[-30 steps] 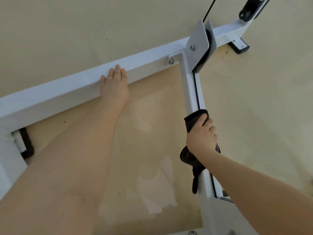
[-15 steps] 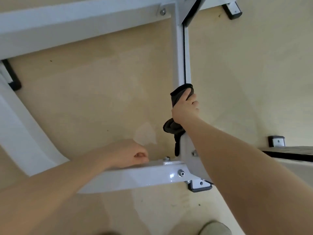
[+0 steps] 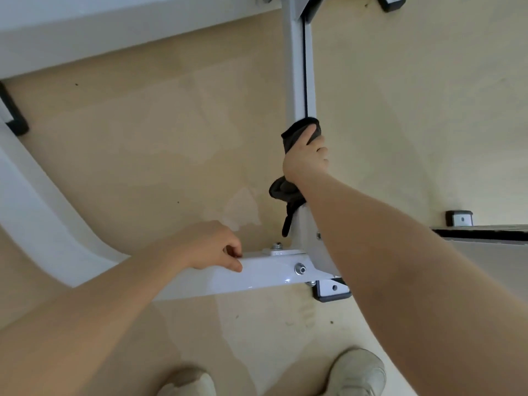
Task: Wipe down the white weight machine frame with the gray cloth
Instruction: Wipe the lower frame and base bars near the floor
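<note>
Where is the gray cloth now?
In the head view, right of centre, the gray cloth is wrapped around the white frame bar, gripped by the right hand.

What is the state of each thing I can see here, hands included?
Right hand: grips the gray cloth against the frame bar.
Gray cloth: bunched, wrapped round the bar, tail hanging.
Left hand: fingers curled, resting on the near crossbar.
White frame: bolted together, standing on the floor.

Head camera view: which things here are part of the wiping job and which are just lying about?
Part of the job:
cloth, held round the bar by the right hand
frame
left hand, gripping the near bar

Just there:
floor
shoes
</note>
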The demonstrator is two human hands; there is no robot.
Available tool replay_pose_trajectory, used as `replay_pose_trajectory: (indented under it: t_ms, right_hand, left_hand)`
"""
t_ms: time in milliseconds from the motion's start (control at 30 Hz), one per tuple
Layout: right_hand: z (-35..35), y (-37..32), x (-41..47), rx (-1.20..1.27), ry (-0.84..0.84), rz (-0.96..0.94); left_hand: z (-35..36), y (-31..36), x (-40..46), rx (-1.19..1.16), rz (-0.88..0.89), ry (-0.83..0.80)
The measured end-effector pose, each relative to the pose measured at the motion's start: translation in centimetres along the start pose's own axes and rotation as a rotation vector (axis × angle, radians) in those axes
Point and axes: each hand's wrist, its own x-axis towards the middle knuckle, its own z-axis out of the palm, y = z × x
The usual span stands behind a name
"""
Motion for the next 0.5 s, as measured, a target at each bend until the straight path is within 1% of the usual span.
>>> replay_pose_trajectory:
  t_ms: [133,200,267,367,433,500]
  right_hand:
    - [1.7,0.9,-3.3,-0.136,-0.019,0.036]
    - [1.7,0.7,-3.2,-0.138,-0.010,0.033]
    - [1.2,0.3,-2.5,-0.090,0.035,0.015]
    - [0.4,0.4,-2.3,-0.057,0.089,-0.089]
    - [0.1,1.1,-2.8,-0.110,0.073,-0.218]
    - [-0.3,1.9,-3.4,-0.196,0.022,-0.319]
  left_hand:
    - [-0.6,0.6,0.0,0.034,-0.007,-0.017]
    - [-0.6,0.6,0.0,0.035,0.001,-0.002]
    - [-0.4,0.5,0.0,0.038,0.007,0.016]
    - [0.2,0.6,-0.4,0.052,0.011,0.062]
    - [0.2,0.6,-0.6,0.042,0.004,0.076]
    - [0.2,0.7,-0.7,0.029,0.006,0.075]
